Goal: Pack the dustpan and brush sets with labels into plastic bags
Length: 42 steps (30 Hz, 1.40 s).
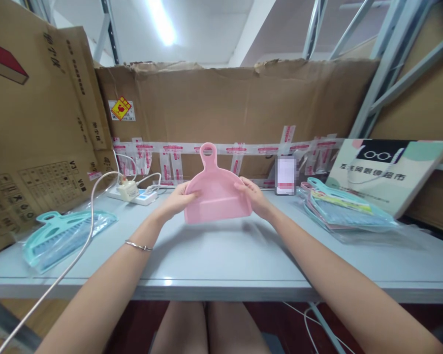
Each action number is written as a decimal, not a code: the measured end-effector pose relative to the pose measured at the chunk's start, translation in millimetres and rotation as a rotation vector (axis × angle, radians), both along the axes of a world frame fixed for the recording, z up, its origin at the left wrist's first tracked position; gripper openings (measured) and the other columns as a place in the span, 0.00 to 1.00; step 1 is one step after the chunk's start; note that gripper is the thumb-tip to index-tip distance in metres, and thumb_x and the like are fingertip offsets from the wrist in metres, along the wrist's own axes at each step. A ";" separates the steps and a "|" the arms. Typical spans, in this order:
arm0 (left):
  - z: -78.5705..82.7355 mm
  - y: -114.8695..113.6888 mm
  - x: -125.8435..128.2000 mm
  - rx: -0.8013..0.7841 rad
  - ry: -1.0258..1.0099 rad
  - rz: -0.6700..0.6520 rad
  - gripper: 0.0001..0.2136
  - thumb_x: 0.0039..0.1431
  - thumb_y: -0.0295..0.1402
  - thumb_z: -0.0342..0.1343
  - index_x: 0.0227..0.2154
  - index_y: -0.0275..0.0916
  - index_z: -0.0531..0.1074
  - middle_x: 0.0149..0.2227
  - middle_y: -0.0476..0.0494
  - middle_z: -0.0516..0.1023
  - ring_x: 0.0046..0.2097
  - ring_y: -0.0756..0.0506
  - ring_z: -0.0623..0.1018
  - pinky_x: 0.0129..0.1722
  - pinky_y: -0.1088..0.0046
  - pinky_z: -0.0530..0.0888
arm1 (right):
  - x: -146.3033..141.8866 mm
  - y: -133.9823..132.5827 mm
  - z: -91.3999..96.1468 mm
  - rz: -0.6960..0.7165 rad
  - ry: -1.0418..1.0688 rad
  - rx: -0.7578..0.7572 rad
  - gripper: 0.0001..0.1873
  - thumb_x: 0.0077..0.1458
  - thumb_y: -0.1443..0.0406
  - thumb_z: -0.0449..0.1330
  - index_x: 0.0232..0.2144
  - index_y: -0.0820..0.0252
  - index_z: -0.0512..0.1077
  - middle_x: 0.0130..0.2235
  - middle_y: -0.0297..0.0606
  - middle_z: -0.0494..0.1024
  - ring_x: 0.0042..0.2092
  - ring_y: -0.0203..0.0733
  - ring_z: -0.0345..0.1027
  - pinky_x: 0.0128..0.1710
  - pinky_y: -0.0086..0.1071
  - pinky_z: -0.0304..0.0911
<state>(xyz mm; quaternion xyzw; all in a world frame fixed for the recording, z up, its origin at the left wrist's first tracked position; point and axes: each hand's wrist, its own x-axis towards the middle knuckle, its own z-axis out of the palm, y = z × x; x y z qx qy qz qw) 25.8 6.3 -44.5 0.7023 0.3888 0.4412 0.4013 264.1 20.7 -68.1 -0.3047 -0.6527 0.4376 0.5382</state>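
A pink dustpan (pixel 217 189) is held up over the middle of the table, its looped handle pointing upward and its straight edge down. My left hand (pixel 177 199) grips its left side, thumb on the inner face. On the opposite side my right hand (pixel 256 196) holds the right edge, thumb also in front. The fingers behind the pan are partly hidden. Below it, a soft shadow falls on the pale tabletop (pixel 214 260).
A bagged turquoise dustpan and brush set (pixel 66 238) lies at left, crossed by a white cable (pixel 90 221). A power strip (pixel 143 196) and phone (pixel 286 175) are behind. Several bagged sets (pixel 347 204) are stacked right, before a printed bag (pixel 387 172). Cardboard (pixel 221 108) walls the back.
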 end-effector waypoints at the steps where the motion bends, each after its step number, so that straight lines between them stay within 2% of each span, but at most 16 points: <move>1: -0.6 1.8 0.3 0.017 -0.039 0.031 0.20 0.44 0.44 0.62 0.38 0.36 0.72 0.35 0.45 0.76 0.37 0.44 0.74 0.36 0.71 0.70 | 1.4 3.1 -1.6 -0.010 0.000 0.000 0.21 0.49 0.45 0.54 0.27 0.56 0.65 0.27 0.30 0.69 0.28 0.35 0.62 0.29 0.28 0.56; 3: 0.6 5.2 -1.5 0.052 -0.151 0.093 0.20 0.41 0.43 0.64 0.36 0.35 0.72 0.33 0.46 0.76 0.36 0.45 0.74 0.36 0.72 0.70 | 4.8 11.4 -7.6 -0.110 -0.073 0.028 0.26 0.51 0.42 0.47 0.29 0.57 0.67 0.28 0.34 0.71 0.30 0.38 0.64 0.31 0.31 0.59; 6: 4.9 8.8 -7.5 0.072 -0.323 0.162 0.21 0.37 0.41 0.66 0.34 0.34 0.72 0.32 0.46 0.76 0.34 0.46 0.74 0.34 0.73 0.69 | 7.1 22.6 -21.4 -0.258 -0.429 0.183 0.23 0.49 0.46 0.55 0.37 0.58 0.70 0.37 0.40 0.75 0.39 0.44 0.68 0.39 0.35 0.61; 8: 6.4 9.8 -10.3 0.067 -0.363 0.187 0.21 0.35 0.39 0.66 0.33 0.33 0.72 0.30 0.46 0.76 0.32 0.47 0.73 0.32 0.74 0.69 | 4.3 25.7 -30.0 -0.205 -0.691 0.337 0.24 0.48 0.54 0.60 0.46 0.57 0.69 0.47 0.43 0.74 0.47 0.46 0.66 0.46 0.37 0.59; 10: 6.2 9.9 -10.8 0.068 -0.352 0.191 0.20 0.35 0.39 0.66 0.32 0.33 0.72 0.29 0.47 0.75 0.31 0.48 0.73 0.31 0.75 0.68 | -1.6 26.0 -35.4 -0.123 -0.873 0.441 0.24 0.49 0.58 0.61 0.50 0.55 0.68 0.50 0.43 0.72 0.50 0.46 0.64 0.47 0.37 0.58; 13: 4.9 9.1 -8.9 0.073 -0.327 0.182 0.18 0.36 0.38 0.66 0.32 0.34 0.73 0.28 0.48 0.75 0.30 0.48 0.72 0.31 0.75 0.68 | -12.2 24.8 -37.1 -0.103 -1.082 0.485 0.11 0.53 0.63 0.57 0.39 0.58 0.74 0.39 0.41 0.77 0.41 0.42 0.68 0.40 0.32 0.58; 16: 4.9 9.4 -7.9 0.082 -0.340 0.200 0.19 0.36 0.38 0.66 0.31 0.33 0.72 0.28 0.48 0.75 0.30 0.48 0.72 0.32 0.74 0.68 | -20.3 23.6 -36.1 -0.184 -1.223 0.547 0.10 0.55 0.66 0.54 0.27 0.62 0.74 0.31 0.42 0.76 0.34 0.39 0.66 0.35 0.30 0.55; 18: 5.5 12.0 -9.9 0.114 -0.357 0.235 0.19 0.36 0.38 0.65 0.32 0.33 0.72 0.29 0.47 0.75 0.31 0.48 0.73 0.33 0.74 0.68 | -23.3 22.0 -35.2 -0.275 -1.250 0.583 0.08 0.52 0.67 0.55 0.26 0.63 0.73 0.32 0.43 0.75 0.35 0.40 0.66 0.35 0.30 0.54; 21: 6.6 20.1 -17.7 0.225 -0.418 0.359 0.18 0.38 0.37 0.64 0.33 0.33 0.72 0.31 0.46 0.75 0.33 0.47 0.73 0.35 0.72 0.69 | -21.2 17.8 -29.5 -0.398 -1.195 0.538 0.06 0.51 0.66 0.55 0.31 0.62 0.71 0.35 0.42 0.76 0.35 0.41 0.66 0.33 0.30 0.52; 25: 9.8 29.5 -29.6 0.392 -0.515 0.512 0.18 0.40 0.36 0.61 0.37 0.35 0.71 0.35 0.44 0.75 0.38 0.45 0.74 0.41 0.70 0.69 | 4.2 13.2 -8.7 -0.667 -0.915 0.450 0.10 0.58 0.63 0.49 0.36 0.58 0.69 0.33 0.39 0.75 0.32 0.41 0.66 0.29 0.30 0.50; 27: 11.3 29.8 -31.6 0.416 -0.526 0.516 0.19 0.40 0.35 0.61 0.39 0.35 0.71 0.38 0.43 0.75 0.40 0.45 0.74 0.43 0.70 0.69 | 28.2 14.5 4.5 -0.824 -0.696 0.453 0.11 0.59 0.60 0.48 0.34 0.57 0.69 0.30 0.38 0.74 0.30 0.40 0.64 0.29 0.30 0.51; 30: 11.0 24.8 -28.0 0.382 -0.474 0.432 0.21 0.41 0.35 0.61 0.41 0.36 0.70 0.39 0.42 0.75 0.42 0.44 0.74 0.44 0.68 0.69 | 67.1 21.1 21.1 -0.987 -0.273 0.489 0.15 0.55 0.52 0.52 0.29 0.58 0.67 0.27 0.34 0.70 0.29 0.39 0.62 0.30 0.31 0.54; 32: 8.5 19.7 -22.8 0.315 -0.388 0.328 0.21 0.41 0.35 0.60 0.41 0.36 0.69 0.39 0.43 0.74 0.42 0.43 0.73 0.43 0.68 0.70 | 84.4 24.6 28.5 -0.936 0.002 0.469 0.20 0.48 0.47 0.56 0.26 0.58 0.65 0.25 0.32 0.67 0.28 0.37 0.60 0.31 0.32 0.56; 35: 3.1 12.2 -15.1 0.129 -0.199 0.187 0.21 0.40 0.34 0.59 0.41 0.35 0.68 0.38 0.44 0.73 0.40 0.44 0.73 0.39 0.69 0.70 | 85.3 20.4 34.9 -0.668 0.213 0.323 0.26 0.38 0.42 0.60 0.21 0.57 0.62 0.21 0.28 0.63 0.23 0.33 0.55 0.24 0.30 0.53; 39: -2.3 5.8 -9.4 -0.052 0.019 0.074 0.21 0.40 0.30 0.55 0.42 0.36 0.68 0.39 0.45 0.72 0.40 0.44 0.72 0.36 0.70 0.69 | 47.6 -2.6 34.8 -0.366 0.129 0.203 0.25 0.40 0.44 0.62 0.18 0.56 0.60 0.18 0.27 0.60 0.19 0.31 0.51 0.19 0.27 0.48; 42: -3.5 3.7 -7.4 -0.095 0.038 -0.024 0.25 0.41 0.29 0.55 0.47 0.40 0.67 0.44 0.46 0.73 0.43 0.43 0.73 0.40 0.68 0.70 | 12.2 -19.0 25.8 -0.250 -0.002 0.230 0.23 0.45 0.47 0.61 0.18 0.57 0.61 0.19 0.28 0.64 0.22 0.32 0.59 0.23 0.28 0.55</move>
